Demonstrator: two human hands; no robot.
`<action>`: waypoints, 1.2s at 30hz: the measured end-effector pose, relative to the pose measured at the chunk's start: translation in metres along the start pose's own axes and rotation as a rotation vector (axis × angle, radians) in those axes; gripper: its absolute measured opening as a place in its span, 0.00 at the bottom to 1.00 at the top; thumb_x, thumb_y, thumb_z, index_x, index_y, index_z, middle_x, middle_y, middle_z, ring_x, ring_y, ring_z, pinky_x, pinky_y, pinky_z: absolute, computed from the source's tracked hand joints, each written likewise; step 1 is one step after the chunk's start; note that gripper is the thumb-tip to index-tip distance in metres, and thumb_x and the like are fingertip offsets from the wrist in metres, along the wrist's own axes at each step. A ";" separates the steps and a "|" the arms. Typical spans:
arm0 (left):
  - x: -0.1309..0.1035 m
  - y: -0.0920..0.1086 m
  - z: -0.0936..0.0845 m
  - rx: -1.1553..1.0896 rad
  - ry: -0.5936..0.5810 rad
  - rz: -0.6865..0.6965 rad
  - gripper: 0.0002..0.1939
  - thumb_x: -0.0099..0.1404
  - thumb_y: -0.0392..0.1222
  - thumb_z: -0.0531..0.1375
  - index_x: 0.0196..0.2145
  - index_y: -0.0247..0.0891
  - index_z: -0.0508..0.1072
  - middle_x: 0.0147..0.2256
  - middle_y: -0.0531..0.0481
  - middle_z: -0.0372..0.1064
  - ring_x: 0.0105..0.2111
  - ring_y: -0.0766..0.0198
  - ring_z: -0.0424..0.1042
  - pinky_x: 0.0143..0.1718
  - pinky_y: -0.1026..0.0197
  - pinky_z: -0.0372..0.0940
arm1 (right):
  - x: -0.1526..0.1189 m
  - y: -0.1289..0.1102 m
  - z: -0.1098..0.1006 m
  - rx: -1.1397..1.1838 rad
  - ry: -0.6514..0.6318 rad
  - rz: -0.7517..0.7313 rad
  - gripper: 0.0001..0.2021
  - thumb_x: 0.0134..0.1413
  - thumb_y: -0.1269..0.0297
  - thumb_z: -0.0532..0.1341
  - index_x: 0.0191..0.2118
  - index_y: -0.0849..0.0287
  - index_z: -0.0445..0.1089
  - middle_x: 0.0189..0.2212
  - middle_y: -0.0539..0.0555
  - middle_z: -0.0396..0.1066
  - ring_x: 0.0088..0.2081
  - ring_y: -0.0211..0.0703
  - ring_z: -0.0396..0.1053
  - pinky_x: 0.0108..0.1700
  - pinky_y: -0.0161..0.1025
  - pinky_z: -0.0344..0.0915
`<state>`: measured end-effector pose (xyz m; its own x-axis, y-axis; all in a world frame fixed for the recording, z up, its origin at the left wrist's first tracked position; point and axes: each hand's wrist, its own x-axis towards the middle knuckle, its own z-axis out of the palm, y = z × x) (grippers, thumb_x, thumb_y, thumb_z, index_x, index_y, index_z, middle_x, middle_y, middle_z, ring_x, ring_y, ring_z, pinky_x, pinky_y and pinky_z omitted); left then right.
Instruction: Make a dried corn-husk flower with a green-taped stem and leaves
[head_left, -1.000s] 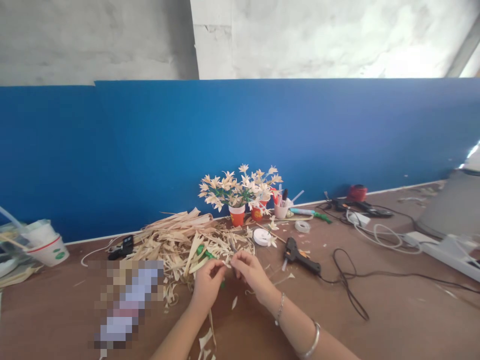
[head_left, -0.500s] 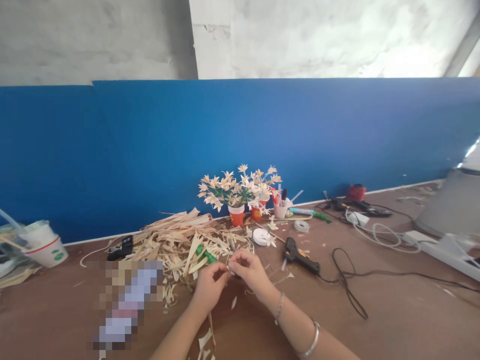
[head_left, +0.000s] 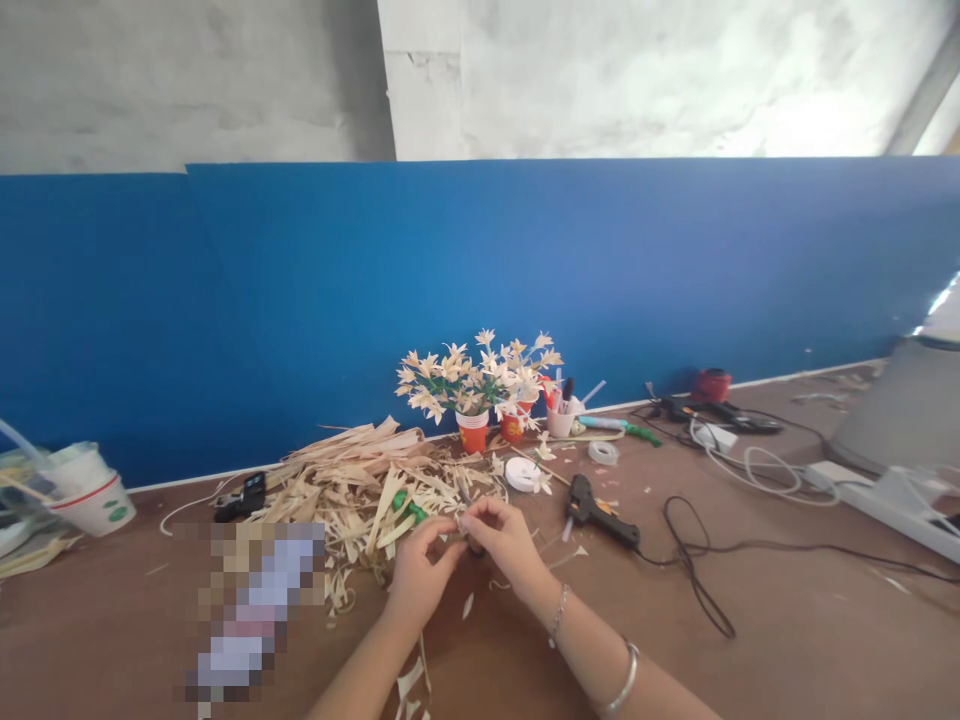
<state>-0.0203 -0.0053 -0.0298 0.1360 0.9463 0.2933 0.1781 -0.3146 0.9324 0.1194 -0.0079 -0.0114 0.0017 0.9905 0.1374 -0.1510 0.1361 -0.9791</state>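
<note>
My left hand and my right hand meet at the fingertips over the brown table. Both are closed in a pinch, on something too small to make out. Just behind them spreads a pile of pale dried husk strips, with a green roll on its near side. Past the pile, pale husk flowers stand in a red paper cup. A black glue gun lies to the right of my right hand, and a white round spool sits behind it.
White cups stand at the far left. A black device lies by the husks. A clear tape roll sits behind the glue gun. Cables and a power strip occupy the right side. A blue partition borders the table.
My left fingers have shifted slightly and my right fingertips have moved a little. The things on the table are where they were.
</note>
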 end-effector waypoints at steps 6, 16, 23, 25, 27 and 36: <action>-0.001 0.005 0.001 0.041 -0.010 -0.009 0.07 0.54 0.42 0.59 0.26 0.36 0.72 0.22 0.52 0.68 0.17 0.68 0.65 0.22 0.65 0.61 | 0.000 0.003 0.001 -0.057 -0.016 -0.023 0.11 0.40 0.59 0.64 0.23 0.61 0.66 0.16 0.46 0.63 0.19 0.32 0.56 0.22 0.31 0.54; 0.001 0.010 0.003 -0.159 0.003 -0.213 0.08 0.49 0.44 0.61 0.24 0.35 0.72 0.17 0.52 0.70 0.19 0.64 0.68 0.19 0.66 0.61 | -0.002 -0.006 0.004 0.020 -0.054 0.006 0.12 0.38 0.58 0.65 0.23 0.61 0.66 0.18 0.47 0.65 0.19 0.31 0.56 0.22 0.31 0.52; 0.001 0.014 0.001 -0.215 -0.022 -0.239 0.08 0.48 0.44 0.62 0.22 0.35 0.72 0.18 0.52 0.70 0.20 0.64 0.70 0.22 0.65 0.64 | -0.003 -0.008 0.005 0.044 -0.037 0.011 0.12 0.36 0.58 0.66 0.23 0.60 0.66 0.18 0.47 0.66 0.19 0.32 0.57 0.23 0.32 0.53; 0.001 0.014 0.001 -0.216 -0.029 -0.245 0.09 0.48 0.44 0.62 0.22 0.35 0.72 0.17 0.52 0.70 0.20 0.65 0.70 0.23 0.65 0.64 | -0.003 -0.007 0.004 0.051 -0.026 0.007 0.12 0.35 0.59 0.66 0.24 0.60 0.66 0.18 0.46 0.65 0.20 0.32 0.57 0.24 0.32 0.53; 0.001 0.014 0.001 -0.226 -0.032 -0.251 0.09 0.49 0.45 0.62 0.22 0.35 0.72 0.17 0.52 0.70 0.20 0.65 0.70 0.23 0.65 0.64 | -0.002 -0.006 0.004 0.056 -0.013 0.004 0.13 0.34 0.58 0.66 0.25 0.60 0.66 0.18 0.46 0.65 0.19 0.31 0.57 0.23 0.31 0.53; 0.001 0.013 0.004 -0.281 -0.063 -0.276 0.12 0.47 0.47 0.64 0.23 0.34 0.73 0.18 0.50 0.72 0.20 0.63 0.70 0.25 0.62 0.66 | -0.002 -0.007 0.004 0.090 0.021 0.031 0.14 0.33 0.59 0.67 0.27 0.60 0.66 0.18 0.45 0.64 0.19 0.31 0.56 0.23 0.31 0.53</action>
<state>-0.0145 -0.0083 -0.0186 0.1811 0.9833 0.0187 -0.0559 -0.0087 0.9984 0.1160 -0.0104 -0.0045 0.0164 0.9945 0.1035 -0.2397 0.1044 -0.9652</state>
